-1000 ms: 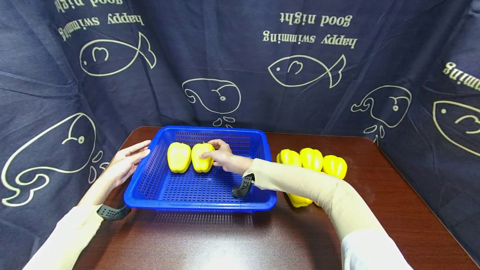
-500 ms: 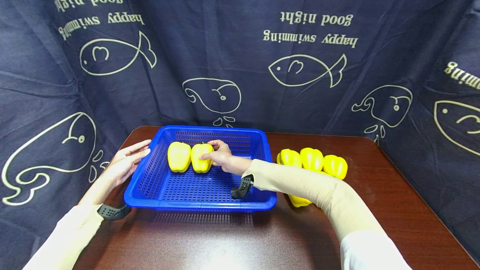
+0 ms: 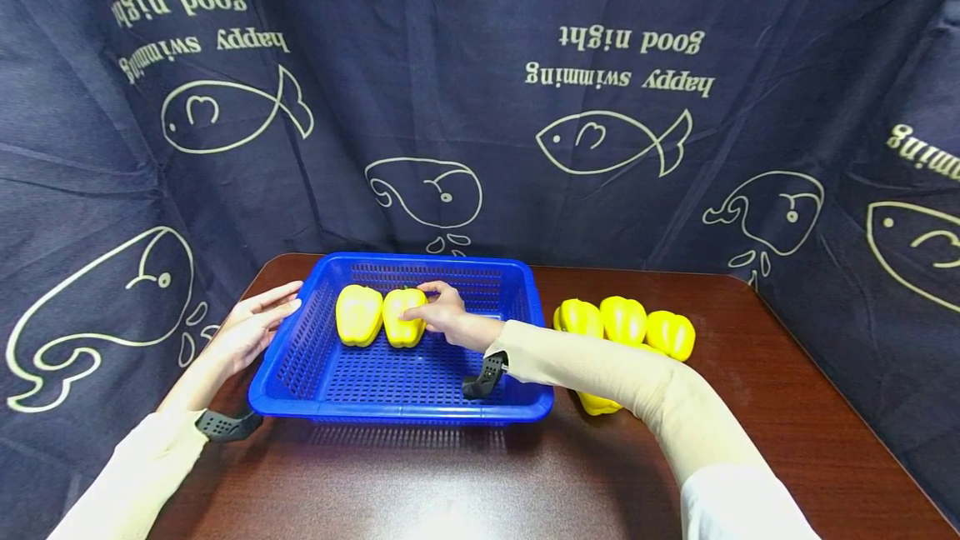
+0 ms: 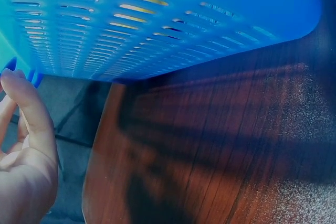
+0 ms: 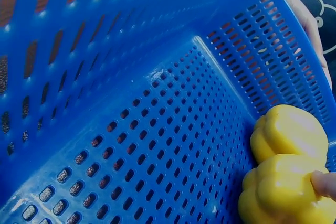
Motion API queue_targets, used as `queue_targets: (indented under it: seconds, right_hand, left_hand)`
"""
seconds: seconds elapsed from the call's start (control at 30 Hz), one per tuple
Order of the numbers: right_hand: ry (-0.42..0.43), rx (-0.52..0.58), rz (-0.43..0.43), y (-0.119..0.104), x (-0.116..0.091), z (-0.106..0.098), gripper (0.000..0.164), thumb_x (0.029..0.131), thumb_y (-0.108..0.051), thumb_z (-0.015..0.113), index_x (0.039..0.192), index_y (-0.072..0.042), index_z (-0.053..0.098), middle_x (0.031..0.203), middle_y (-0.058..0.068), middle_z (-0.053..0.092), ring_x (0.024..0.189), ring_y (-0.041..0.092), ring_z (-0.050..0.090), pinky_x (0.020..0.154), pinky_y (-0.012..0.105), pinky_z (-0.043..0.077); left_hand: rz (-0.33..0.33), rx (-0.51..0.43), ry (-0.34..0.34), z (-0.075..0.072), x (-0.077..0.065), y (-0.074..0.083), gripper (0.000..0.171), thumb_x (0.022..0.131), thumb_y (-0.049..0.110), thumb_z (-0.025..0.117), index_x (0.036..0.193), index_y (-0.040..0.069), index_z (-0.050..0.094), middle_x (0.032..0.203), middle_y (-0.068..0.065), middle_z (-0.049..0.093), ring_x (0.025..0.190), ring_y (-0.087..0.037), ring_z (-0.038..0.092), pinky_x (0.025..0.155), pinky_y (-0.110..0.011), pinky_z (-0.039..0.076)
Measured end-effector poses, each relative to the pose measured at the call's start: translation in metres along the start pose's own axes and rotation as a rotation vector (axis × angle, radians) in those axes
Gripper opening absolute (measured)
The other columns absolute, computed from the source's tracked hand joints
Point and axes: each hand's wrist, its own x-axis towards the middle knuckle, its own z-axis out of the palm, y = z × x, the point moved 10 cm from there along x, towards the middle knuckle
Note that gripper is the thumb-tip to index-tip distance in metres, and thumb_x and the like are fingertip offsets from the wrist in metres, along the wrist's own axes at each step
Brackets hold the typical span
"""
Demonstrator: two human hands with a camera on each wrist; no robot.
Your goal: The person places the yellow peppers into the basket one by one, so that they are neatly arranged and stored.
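Inside the blue basket (image 3: 401,412), toward its far side, my right hand (image 3: 450,312) holds a yellow pepper (image 3: 397,325) between thumb and fingers, snug against a second pepper (image 3: 358,317). My left hand (image 3: 251,328) lies with fingers fairly straight, touching the basket's left rim from outside. The pepper's skin looks smooth and glossy, so a loose pinch could let it roll; pushing it too hard sideways might shove its neighbour along. With my left fingers so light on the rim, a knock could slide the basket on the table (image 3: 517,465). Compared with a second ago, hands, basket and both peppers have hardly moved.
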Motion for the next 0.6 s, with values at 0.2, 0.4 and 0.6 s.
queue_targets:
  seconds: [0.2,0.4,0.6]
  right_hand:
    - [0.015,0.002,0.023,0.004,0.001,-0.001,0.056,0.068,-0.002,0.082,0.119,-0.009,0.060,0.115,0.017,0.066,0.083,0.015,0.062,0.085,0.046,0.056]
    - [0.001,0.003,0.013,0.000,-0.002,-0.003,0.055,0.068,-0.002,0.081,0.119,-0.006,0.060,0.116,0.018,0.066,0.085,0.016,0.063,0.086,0.047,0.056]
    - [-0.004,-0.019,-0.033,-0.010,-0.001,-0.008,0.057,0.067,-0.001,0.082,0.120,-0.004,0.060,0.118,0.021,0.062,0.090,0.022,0.062,0.088,0.049,0.055]
  left_hand:
    - [-0.023,0.045,0.025,-0.002,-0.001,-0.001,0.033,0.097,0.010,0.055,0.125,0.027,0.060,0.100,0.015,0.065,0.086,-0.004,0.067,0.071,-0.021,0.056]
    - [-0.045,0.074,0.042,-0.004,-0.001,-0.004,0.035,0.097,0.014,0.057,0.129,0.026,0.058,0.100,0.016,0.066,0.085,-0.004,0.068,0.071,-0.022,0.057]
    - [-0.044,0.081,0.044,-0.004,0.000,-0.004,0.036,0.096,0.015,0.058,0.131,0.025,0.057,0.100,0.016,0.066,0.085,-0.004,0.068,0.072,-0.022,0.057]
